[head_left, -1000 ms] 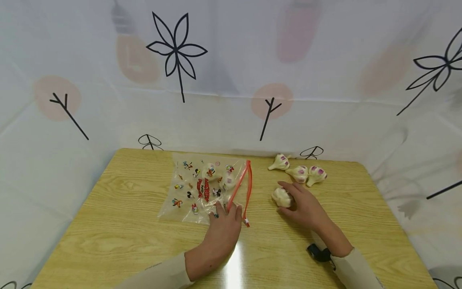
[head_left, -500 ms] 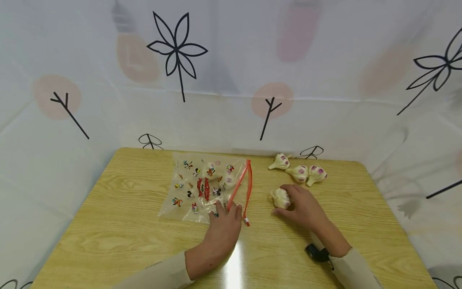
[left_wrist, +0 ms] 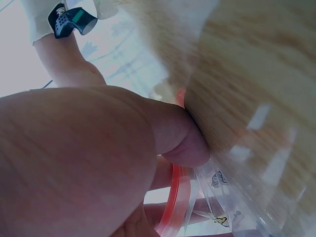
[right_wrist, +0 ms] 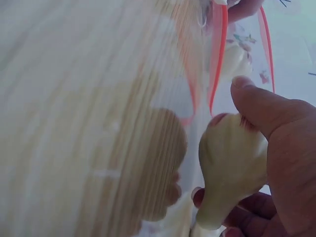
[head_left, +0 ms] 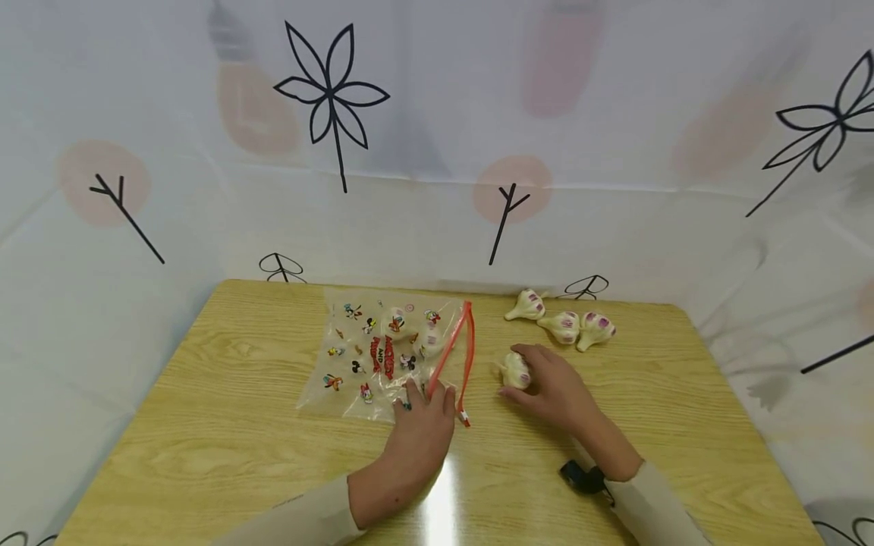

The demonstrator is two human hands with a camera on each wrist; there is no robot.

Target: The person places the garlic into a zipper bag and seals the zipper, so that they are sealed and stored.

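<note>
In the head view a clear zip bag (head_left: 351, 349) with cartoon prints and a red zip edge lies flat, its mouth facing right. Two garlic bulbs (head_left: 432, 340) show through its film. My left hand (head_left: 419, 440) holds the bag's near side by the mouth. In the left wrist view its thumb (left_wrist: 185, 143) is on the near side of the red zip strip (left_wrist: 174, 202) and the fingers beyond. Just right of the mouth, my right hand (head_left: 556, 387) grips a garlic bulb (head_left: 515, 371) between thumb and fingers, its stem pointing left in the head view.
Three more garlic bulbs (head_left: 563, 327) lie together at the back right of the wooden table (head_left: 225, 432). A white patterned cloth (head_left: 410, 227) hangs behind the table and along both sides. A black wrist device (head_left: 582, 476) sits at my right wrist.
My right hand has moved left with the garlic bulb, closer to the bag's mouth, and the bulb has turned in its fingers. My left hand and the bag stay in place.
</note>
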